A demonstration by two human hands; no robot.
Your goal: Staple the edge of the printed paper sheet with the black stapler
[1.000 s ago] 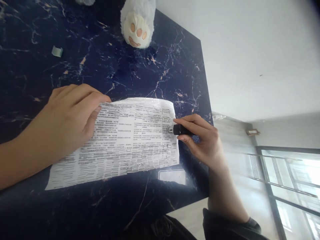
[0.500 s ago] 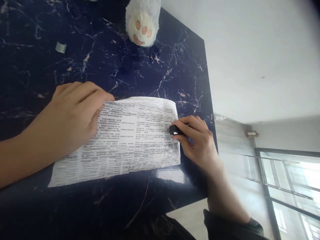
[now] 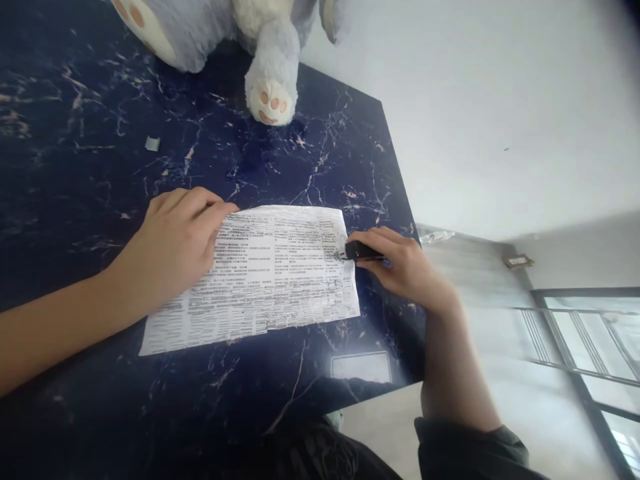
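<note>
Landmark: we are taking the printed sheet (image 3: 260, 277) as the reference for every position below; it is lying flat on the dark marbled tabletop (image 3: 75, 200), its long edges running left to right and slightly tilted.
Left hand: we are pressing the left hand (image 3: 173, 243) palm down on the left end of the sheet, fingers together and bent, fingertips resting at the sheet's upper left corner; the hand is gripping nothing, only bearing down on the paper.
Right hand: we are holding the right hand (image 3: 400, 267) at the right edge of the sheet, fingers and thumb closed around a small black tool.
Black tool: the tool (image 3: 361, 251) is sitting clamped in the right hand, its tip touching the sheet's right edge near the upper right corner; we cannot tell exactly what kind of tool it is.
Sheet surface: dense rows of print are covering the sheet; the text is too small for us to read.
Plush toy: a grey and white plush toy (image 3: 235, 27) is sitting beyond the sheet's far edge, one paw (image 3: 271, 100) pointing toward the sheet and well apart from it.
Small scrap: a pale scrap (image 3: 152, 143) is lying on the tabletop beyond the sheet's upper left corner, apart from the left hand.
Reflection: a bright rectangular reflection (image 3: 361, 367) is showing on the tabletop just below the sheet's lower right corner.
</note>
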